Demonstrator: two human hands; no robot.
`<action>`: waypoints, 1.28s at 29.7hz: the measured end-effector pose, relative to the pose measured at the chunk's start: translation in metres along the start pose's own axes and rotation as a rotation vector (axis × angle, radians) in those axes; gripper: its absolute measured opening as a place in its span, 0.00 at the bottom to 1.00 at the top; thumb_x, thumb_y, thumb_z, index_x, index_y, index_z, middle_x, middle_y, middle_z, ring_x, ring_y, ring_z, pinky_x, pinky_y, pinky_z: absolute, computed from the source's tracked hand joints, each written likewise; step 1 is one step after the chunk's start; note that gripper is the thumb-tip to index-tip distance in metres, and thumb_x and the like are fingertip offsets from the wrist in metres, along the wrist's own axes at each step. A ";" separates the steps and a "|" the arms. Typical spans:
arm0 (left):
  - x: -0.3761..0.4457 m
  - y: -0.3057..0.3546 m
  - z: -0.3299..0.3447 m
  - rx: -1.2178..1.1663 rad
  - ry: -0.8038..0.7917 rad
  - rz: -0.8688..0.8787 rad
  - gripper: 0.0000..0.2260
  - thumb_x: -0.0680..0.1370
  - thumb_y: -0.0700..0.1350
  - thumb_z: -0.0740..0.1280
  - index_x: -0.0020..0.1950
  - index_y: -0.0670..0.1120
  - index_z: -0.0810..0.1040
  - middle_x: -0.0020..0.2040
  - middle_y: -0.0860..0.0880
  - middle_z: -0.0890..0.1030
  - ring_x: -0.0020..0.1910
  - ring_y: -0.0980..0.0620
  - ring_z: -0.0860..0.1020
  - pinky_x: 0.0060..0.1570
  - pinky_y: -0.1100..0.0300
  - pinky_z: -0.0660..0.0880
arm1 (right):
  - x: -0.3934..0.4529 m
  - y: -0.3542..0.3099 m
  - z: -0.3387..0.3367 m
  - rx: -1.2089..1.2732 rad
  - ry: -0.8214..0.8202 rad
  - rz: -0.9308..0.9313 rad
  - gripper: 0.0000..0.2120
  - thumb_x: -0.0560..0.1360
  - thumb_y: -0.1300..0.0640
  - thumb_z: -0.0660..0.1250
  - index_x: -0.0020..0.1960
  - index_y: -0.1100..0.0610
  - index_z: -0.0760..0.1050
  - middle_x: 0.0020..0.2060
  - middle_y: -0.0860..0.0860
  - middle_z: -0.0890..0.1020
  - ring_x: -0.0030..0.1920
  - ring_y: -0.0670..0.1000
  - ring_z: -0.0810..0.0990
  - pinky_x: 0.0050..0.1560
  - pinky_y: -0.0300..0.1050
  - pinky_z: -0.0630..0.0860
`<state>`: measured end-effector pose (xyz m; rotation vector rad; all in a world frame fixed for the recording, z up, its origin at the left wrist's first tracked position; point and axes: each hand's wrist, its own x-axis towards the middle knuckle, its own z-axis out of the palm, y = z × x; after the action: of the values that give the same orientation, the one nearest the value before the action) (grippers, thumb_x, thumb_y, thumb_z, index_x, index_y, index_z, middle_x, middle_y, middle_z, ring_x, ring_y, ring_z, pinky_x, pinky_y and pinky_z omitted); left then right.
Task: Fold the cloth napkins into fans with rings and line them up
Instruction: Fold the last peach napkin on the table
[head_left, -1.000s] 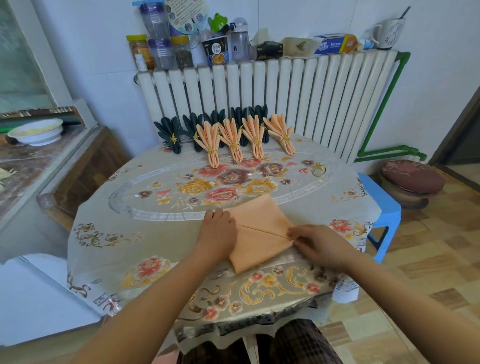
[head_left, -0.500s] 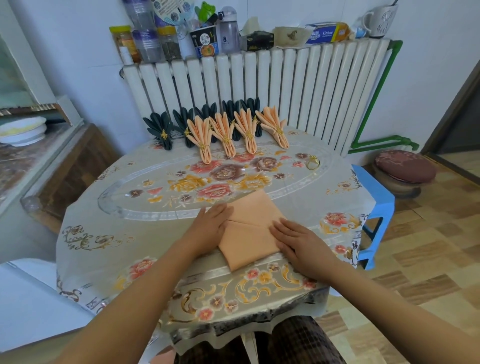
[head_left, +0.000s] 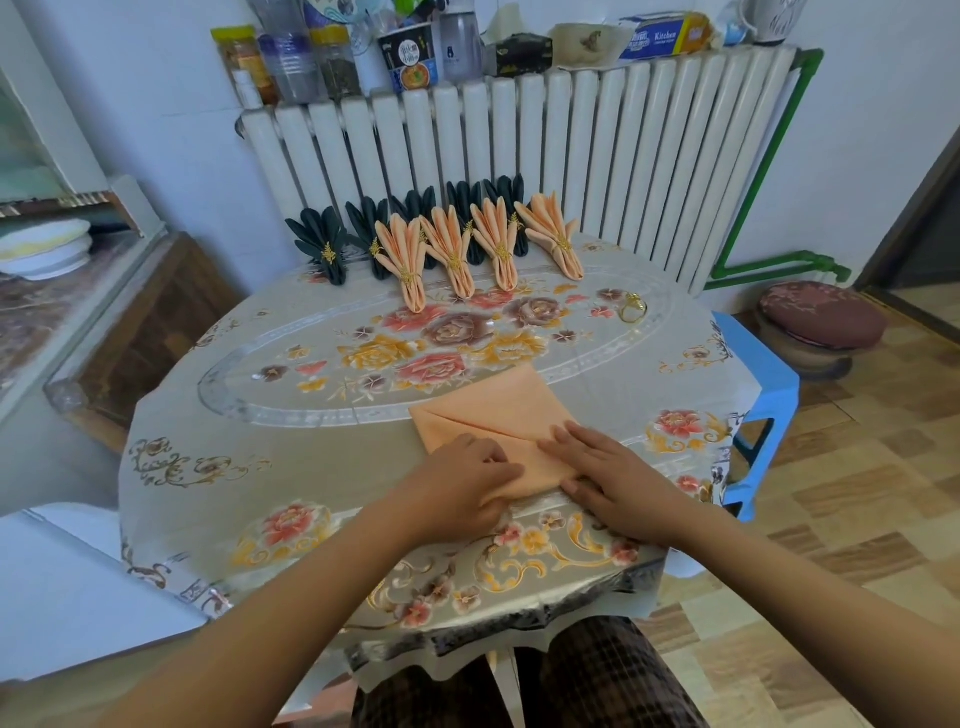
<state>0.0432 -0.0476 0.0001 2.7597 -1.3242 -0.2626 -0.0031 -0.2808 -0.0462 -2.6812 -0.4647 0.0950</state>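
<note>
Both hands lie at the near edge of the tabletop (head_left: 322, 457), on the near end of a flat peach napkin (head_left: 493, 410). The left hand (head_left: 462, 483) has its fingers curled, and they pinch the near corner of the cloth, which rises in a small fold under them. The right hand (head_left: 608, 483) lies just beside it with straight fingers spread flat, pressing the napkin's right edge down. Between the two hands a narrow part of the cloth shows. A diagonal fold line runs across the napkin just beyond the fingers.

Beyond the napkin the flowered tablecloth is bare up to a loose gold ring (head_left: 632, 307), which lies far and to the right of the right hand, well apart from the cloth. Farther still, four peach fans (head_left: 452, 249) with gold rings stand in a row, and behind them is a row of dark fans (head_left: 324, 244); the peach ones partly hide the dark ones. Behind all is a white radiator (head_left: 571, 156), with jars, bottles and boxes on top. To the right of the right hand, beside the tabletop, stands a blue stool (head_left: 763, 395).
</note>
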 end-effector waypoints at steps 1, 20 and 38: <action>0.000 0.001 -0.004 0.012 -0.034 -0.001 0.23 0.79 0.49 0.61 0.74 0.53 0.65 0.68 0.50 0.70 0.65 0.50 0.67 0.65 0.56 0.64 | -0.001 -0.002 -0.002 0.048 0.013 0.016 0.27 0.78 0.38 0.51 0.74 0.45 0.59 0.74 0.41 0.52 0.74 0.40 0.46 0.72 0.36 0.46; 0.021 -0.019 0.000 -0.387 0.318 -0.489 0.11 0.82 0.52 0.58 0.53 0.45 0.73 0.41 0.51 0.74 0.41 0.51 0.72 0.37 0.58 0.65 | 0.003 -0.011 -0.010 0.312 0.419 0.203 0.02 0.74 0.55 0.69 0.46 0.53 0.80 0.41 0.47 0.81 0.39 0.41 0.76 0.37 0.28 0.67; 0.037 -0.013 0.032 -0.121 0.559 -0.561 0.14 0.77 0.49 0.66 0.62 0.49 0.74 0.60 0.48 0.72 0.61 0.45 0.68 0.60 0.53 0.58 | 0.012 -0.018 -0.012 0.286 0.297 0.291 0.08 0.74 0.65 0.66 0.49 0.56 0.80 0.41 0.51 0.73 0.41 0.48 0.71 0.38 0.28 0.63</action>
<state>0.0701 -0.0682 -0.0382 2.7302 -0.3871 0.3699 0.0047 -0.2659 -0.0279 -2.4071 0.0318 -0.1420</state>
